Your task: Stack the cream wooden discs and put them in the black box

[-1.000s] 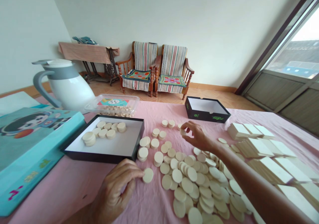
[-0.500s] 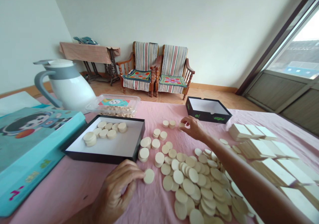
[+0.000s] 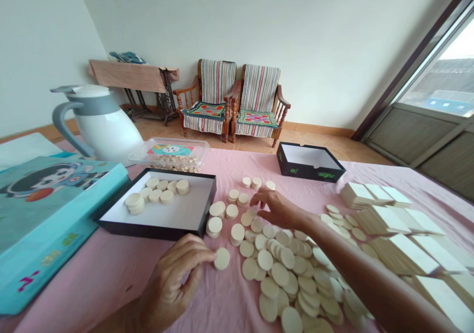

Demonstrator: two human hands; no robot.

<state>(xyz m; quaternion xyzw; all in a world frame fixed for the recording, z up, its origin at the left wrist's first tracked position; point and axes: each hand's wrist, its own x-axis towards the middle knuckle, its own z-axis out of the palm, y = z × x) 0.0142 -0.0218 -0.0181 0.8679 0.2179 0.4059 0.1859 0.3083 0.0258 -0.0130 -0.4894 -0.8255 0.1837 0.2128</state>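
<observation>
My left hand [image 3: 174,278] rests on the cloth at the near edge of the black tray. Its bent fingers pinch the left edge of a pale round wooden disc [image 3: 222,258]. My right hand [image 3: 276,206] hovers over the top of a loose pile of wooden discs [image 3: 280,274], fingers apart with nothing in them. Just beyond it, a single disc [image 3: 270,185] stands beside two short disc stacks [image 3: 256,183]. More small stacks [image 3: 215,226] line the tray's right side. Inside the black tray [image 3: 148,230] are several disc stacks [image 3: 134,202].
A turquoise box [image 3: 70,224] and a white jug [image 3: 107,125] stand on the left. Behind the tray is a clear plastic container [image 3: 177,150]. A second black box [image 3: 311,167] sits at the back. Stacked white rectangular boards [image 3: 400,224] fill the right side.
My right hand has let go of the disc at the back and moved toward me and slightly left, over the pile. My left hand has stayed in place.
</observation>
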